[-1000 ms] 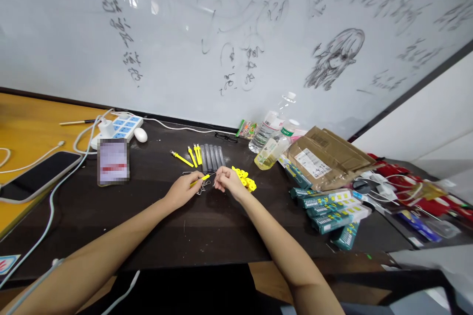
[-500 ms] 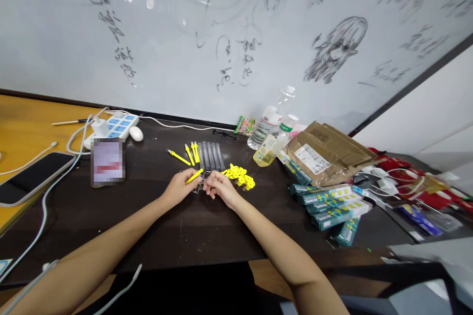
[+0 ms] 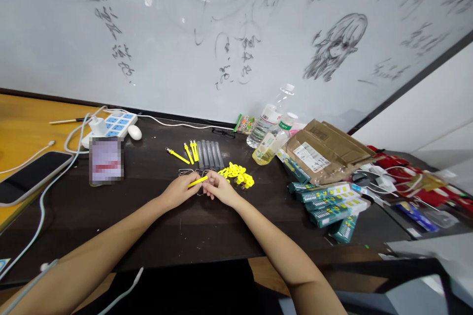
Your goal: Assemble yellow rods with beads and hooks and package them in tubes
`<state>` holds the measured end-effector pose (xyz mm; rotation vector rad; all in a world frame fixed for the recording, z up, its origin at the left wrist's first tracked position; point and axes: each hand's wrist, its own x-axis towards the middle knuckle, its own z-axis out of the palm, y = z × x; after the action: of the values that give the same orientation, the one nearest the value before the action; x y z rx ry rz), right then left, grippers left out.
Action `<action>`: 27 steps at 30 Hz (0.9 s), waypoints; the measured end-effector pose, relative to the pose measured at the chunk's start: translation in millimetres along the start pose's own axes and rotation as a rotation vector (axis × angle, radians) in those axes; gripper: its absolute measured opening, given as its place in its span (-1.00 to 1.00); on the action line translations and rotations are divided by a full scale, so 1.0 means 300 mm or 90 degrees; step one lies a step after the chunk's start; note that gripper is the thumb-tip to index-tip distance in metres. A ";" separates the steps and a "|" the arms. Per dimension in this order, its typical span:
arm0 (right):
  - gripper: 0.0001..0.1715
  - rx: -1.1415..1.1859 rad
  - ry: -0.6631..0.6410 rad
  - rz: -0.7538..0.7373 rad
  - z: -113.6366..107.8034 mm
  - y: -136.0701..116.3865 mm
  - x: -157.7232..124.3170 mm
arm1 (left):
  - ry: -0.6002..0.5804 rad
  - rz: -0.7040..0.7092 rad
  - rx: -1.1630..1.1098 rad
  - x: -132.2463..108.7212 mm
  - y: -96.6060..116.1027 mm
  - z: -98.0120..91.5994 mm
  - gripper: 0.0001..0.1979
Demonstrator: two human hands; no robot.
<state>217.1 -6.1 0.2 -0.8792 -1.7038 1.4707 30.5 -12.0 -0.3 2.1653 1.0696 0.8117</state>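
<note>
My left hand [image 3: 182,190] pinches a slim yellow stick [image 3: 198,181], which points up and to the right. My right hand [image 3: 220,189] is closed at the stick's far end; whatever its fingertips grip is too small to make out. Bent wire pieces [image 3: 186,172] lie partly hidden under and behind the hands. Just beyond are several clear tubes [image 3: 210,154] side by side, with several yellow sticks with metal tips [image 3: 193,149] to their left. A heap of small yellow parts [image 3: 237,174] rests right of my right hand.
Two bottles [image 3: 264,126] stand behind on the right, near a brown parcel [image 3: 325,150] and several green boxes [image 3: 328,204]. To the left are a power strip [image 3: 117,125], a white mouse [image 3: 134,132], a pixelated item [image 3: 106,160] and a phone [image 3: 31,177]. A whiteboard [image 3: 166,74] rises behind the table.
My hands have come together, and the yellow stick has moved slightly right and down, its end now at my right fingertips. More of the wire pieces shows behind my left hand.
</note>
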 end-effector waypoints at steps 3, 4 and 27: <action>-0.65 0.056 -0.016 0.014 -0.004 0.002 0.001 | -0.006 0.010 -0.003 0.003 0.008 -0.005 -0.75; -0.64 0.077 -0.013 0.020 -0.004 0.003 0.001 | -0.007 0.014 -0.004 0.004 0.012 -0.007 -0.75; -0.81 -0.316 0.086 -0.141 -0.044 -0.021 -0.006 | -0.016 -0.018 -0.024 -0.001 0.008 -0.005 -0.74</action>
<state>229.0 -1.5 7.5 -0.9768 -2.0237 0.8347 30.4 -13.1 2.2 2.1186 1.0618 0.7832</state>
